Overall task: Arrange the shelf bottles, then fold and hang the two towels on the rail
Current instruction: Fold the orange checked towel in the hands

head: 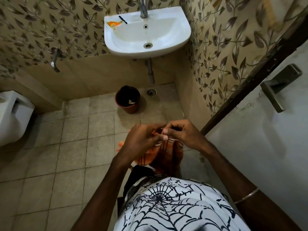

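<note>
— Where is the towel?

— The orange towel (164, 152), striped with white and dark lines, hangs in front of the person's body, above the tiled floor (70, 147). Its upper edge is gathered between both hands, and the rest drapes down toward the patterned white shirt (175, 205).

— How are the hands set?

— The left hand (141, 137) has its fingers curled, pinching the cloth at the top edge. The right hand (183, 133) sits just beside it, fingers bent inward with the thumb and forefinger nipping the same edge. The two hands nearly touch.

— And around them?

— A thin bangle (246, 195) circles the right forearm. On the floor ahead stands a brown bin (128, 106) with a dark liner, and near it a round floor drain (151, 92). Above, a white washbasin (166, 45) is fixed to the leaf-patterned wall (50, 22), with a tap (143, 9) at the back, and an orange wrapper (114, 24) and a small black item (122, 19) on its left rim. A white toilet (11, 114) shows at the left edge, and a door with a metal handle (280, 87) at the right.
</note>
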Available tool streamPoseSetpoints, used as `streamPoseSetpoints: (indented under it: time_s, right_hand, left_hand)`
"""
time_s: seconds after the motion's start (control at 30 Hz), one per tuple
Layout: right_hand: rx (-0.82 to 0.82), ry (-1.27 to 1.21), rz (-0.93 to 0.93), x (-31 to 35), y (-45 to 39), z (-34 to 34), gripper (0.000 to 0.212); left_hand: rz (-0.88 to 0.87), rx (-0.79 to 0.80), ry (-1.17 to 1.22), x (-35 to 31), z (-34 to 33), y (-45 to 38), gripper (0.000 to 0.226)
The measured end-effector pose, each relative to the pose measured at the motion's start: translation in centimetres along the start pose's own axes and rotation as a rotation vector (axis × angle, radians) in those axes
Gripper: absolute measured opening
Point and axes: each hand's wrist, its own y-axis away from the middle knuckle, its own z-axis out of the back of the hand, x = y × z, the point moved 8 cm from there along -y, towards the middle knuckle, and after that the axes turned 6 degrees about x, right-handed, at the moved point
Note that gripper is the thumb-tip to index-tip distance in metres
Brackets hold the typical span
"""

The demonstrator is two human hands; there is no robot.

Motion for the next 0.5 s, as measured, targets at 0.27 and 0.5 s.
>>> streamPoseSetpoints:
  time_s: [0.27,0.5]
  right_hand:
    - [0.084,-0.096,-0.062,-2.1,0.6,-0.1,0.021]
    - [0.068,-0.089,-0.134,-4.7,1.1,0.5,0.035]
  left_hand:
    - [-0.020,-0.160,0.129,-0.2,1.7,0.5,0.007]
    - [0.064,-0.268,0.281,1.0,4.0,1.5,0.015]
